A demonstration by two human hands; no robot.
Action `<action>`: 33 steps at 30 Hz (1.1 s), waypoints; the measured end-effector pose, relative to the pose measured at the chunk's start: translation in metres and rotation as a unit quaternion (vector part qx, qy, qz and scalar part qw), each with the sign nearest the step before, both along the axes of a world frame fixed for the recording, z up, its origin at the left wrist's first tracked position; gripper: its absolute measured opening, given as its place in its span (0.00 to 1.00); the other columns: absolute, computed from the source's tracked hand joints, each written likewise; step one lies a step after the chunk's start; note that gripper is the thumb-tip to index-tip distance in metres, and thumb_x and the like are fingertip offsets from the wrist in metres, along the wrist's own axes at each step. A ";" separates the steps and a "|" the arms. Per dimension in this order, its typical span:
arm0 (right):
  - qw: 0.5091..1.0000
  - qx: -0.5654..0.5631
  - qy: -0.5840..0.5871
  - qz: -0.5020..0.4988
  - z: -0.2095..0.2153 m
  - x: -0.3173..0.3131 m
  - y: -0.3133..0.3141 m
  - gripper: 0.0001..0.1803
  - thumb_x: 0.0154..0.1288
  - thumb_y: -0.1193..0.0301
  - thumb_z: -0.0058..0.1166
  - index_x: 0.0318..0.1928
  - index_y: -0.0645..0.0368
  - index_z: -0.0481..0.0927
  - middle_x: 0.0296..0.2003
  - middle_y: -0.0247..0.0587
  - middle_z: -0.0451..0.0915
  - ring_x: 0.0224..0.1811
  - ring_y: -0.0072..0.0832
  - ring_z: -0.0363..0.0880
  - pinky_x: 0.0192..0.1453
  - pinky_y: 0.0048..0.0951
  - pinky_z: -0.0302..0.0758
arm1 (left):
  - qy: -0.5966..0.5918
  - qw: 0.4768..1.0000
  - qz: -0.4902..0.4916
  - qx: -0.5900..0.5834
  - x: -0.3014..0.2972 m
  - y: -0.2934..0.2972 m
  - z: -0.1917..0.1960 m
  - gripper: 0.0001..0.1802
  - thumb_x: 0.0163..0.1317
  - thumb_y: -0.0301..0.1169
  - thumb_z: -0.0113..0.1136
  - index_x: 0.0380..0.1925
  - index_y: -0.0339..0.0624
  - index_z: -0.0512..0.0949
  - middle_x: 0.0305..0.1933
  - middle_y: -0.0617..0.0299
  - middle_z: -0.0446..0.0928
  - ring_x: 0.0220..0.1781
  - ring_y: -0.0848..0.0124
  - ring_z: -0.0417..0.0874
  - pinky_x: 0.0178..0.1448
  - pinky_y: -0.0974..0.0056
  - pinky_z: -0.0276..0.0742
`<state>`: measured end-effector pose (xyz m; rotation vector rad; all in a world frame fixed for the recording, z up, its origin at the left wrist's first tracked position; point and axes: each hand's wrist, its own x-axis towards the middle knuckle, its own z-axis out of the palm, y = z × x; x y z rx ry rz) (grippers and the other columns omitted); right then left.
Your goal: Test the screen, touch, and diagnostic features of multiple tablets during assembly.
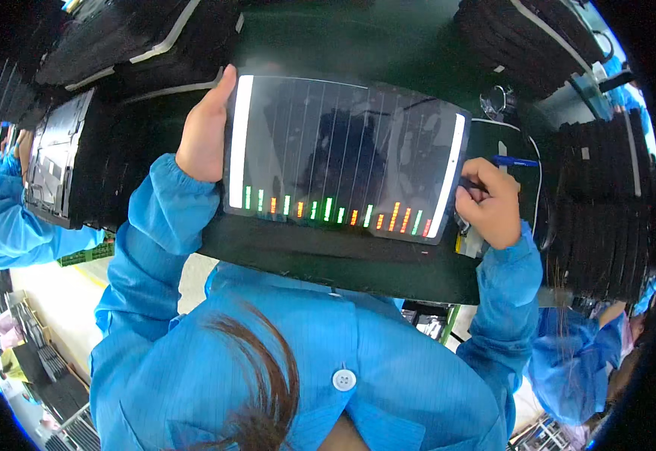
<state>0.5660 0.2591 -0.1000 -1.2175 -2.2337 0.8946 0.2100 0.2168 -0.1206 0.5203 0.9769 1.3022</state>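
A tablet [343, 143] with a lit screen lies sideways over the dark green table, showing white side bands and rows of small green, orange and red marks along its lower edge. My left hand [206, 139] is closed on the tablet's left edge, thumb up along the rim and the other fingers hidden beneath. At its right edge my right hand [493, 204] has curled fingers pinching a small dark piece against the tablet's side; I cannot make out what it is. A blue pen [516, 161] lies just beyond the right hand, with a white cable [537, 150] curving past it.
Stacks of black trays [595, 203] stand at the right, with more black stacks [163, 37] at the far left. Flat panels [59, 158] lie on a pile at the left. Co-workers in blue sleeves [12, 218] sit on both sides. The table's near edge [328, 274] borders my body.
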 end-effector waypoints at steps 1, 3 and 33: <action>1.000 -0.001 -0.002 0.004 -0.002 -0.002 -0.001 0.10 0.47 0.78 0.61 0.29 0.62 0.73 0.19 0.30 0.69 0.20 0.12 0.61 0.23 0.17 0.61 | -0.003 1.000 -0.002 0.000 0.000 0.000 -0.002 0.28 0.70 0.47 0.33 0.58 0.38 0.65 0.56 0.54 0.72 0.56 0.62 0.73 0.61 0.59 0.67; 0.998 0.056 0.031 -0.011 -0.003 -0.005 -0.003 0.09 0.49 0.77 0.62 0.29 0.62 0.73 0.19 0.31 0.70 0.21 0.11 0.63 0.22 0.17 0.60 | -0.009 1.000 -0.001 -0.011 0.004 -0.002 -0.001 0.28 0.70 0.48 0.33 0.58 0.38 0.65 0.55 0.54 0.72 0.55 0.62 0.74 0.61 0.59 0.67; 0.887 0.321 -0.156 0.292 0.025 -0.054 -0.047 0.03 0.49 0.72 0.54 0.27 0.54 0.75 0.47 0.33 0.79 0.61 0.42 0.66 0.67 0.50 0.51 | -0.070 0.997 0.044 0.011 -0.006 0.004 -0.021 0.20 0.63 0.46 0.52 0.38 0.40 0.78 0.34 0.66 0.79 0.33 0.77 0.77 0.38 0.70 0.73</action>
